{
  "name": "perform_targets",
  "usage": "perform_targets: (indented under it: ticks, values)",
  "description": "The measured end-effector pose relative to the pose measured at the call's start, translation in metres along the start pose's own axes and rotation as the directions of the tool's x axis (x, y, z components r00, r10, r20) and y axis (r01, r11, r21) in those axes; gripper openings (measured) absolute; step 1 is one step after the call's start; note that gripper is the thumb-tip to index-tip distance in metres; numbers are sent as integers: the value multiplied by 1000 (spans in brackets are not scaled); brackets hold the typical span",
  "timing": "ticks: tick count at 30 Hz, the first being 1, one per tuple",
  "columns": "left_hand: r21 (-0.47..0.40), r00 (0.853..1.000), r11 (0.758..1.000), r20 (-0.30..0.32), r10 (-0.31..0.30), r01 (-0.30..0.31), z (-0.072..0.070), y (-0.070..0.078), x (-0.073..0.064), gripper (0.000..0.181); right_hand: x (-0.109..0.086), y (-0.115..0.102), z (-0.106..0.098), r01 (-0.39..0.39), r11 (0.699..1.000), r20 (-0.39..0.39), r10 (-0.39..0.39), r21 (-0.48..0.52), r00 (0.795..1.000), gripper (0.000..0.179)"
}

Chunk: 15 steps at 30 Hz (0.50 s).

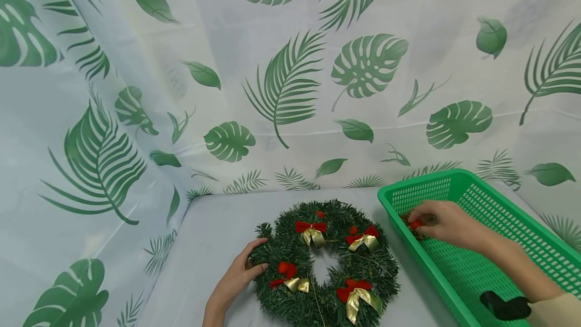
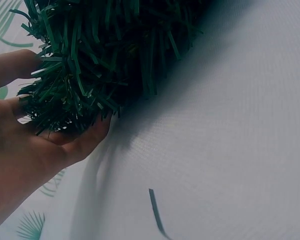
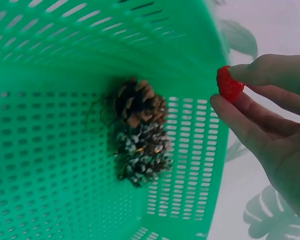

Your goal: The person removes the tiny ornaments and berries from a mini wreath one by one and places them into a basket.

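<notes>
A green tinsel wreath [image 1: 290,309] lies on the white surface, dressed with red-and-gold bows [image 1: 358,294] and small red raspberry-like pieces [image 1: 287,268]. My left hand [image 1: 236,275] grips its left edge, thumb and fingers round the greenery [image 2: 75,85]. Over the left end of the green basket [image 1: 422,180], my right hand [image 1: 449,223] pinches a red raspberry-like ornament [image 3: 230,85] between thumb and fingertips. In the right wrist view, a brown pinecone [image 3: 136,102] and a white-tipped pinecone [image 3: 144,155] lie together in the basket beyond that hand.
The slotted plastic basket stands right of the wreath, its long side slanting past it. White cloth with green leaf prints [image 1: 286,85] hangs behind and at the left. A loose dark strand [image 2: 157,215] lies on the white surface near the left hand.
</notes>
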<state>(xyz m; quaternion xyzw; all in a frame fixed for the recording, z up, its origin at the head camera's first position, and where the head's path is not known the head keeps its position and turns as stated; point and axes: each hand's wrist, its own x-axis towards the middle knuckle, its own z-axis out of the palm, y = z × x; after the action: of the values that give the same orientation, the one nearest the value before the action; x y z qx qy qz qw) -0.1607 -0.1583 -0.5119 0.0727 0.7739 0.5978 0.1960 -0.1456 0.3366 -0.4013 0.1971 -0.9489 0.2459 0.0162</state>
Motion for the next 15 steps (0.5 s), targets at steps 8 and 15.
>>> perform_targets:
  ticks: [8,15]
  values:
    - [3,1000,1000,0,3,-3,0,-1,1,67,-6,17,2,-70,998,39,70,3,997,19]
    - [4,1000,1000,-2,5,-5,0,-1,-1,67,-9,33,8,-74,996,64,77,-59,995,18]
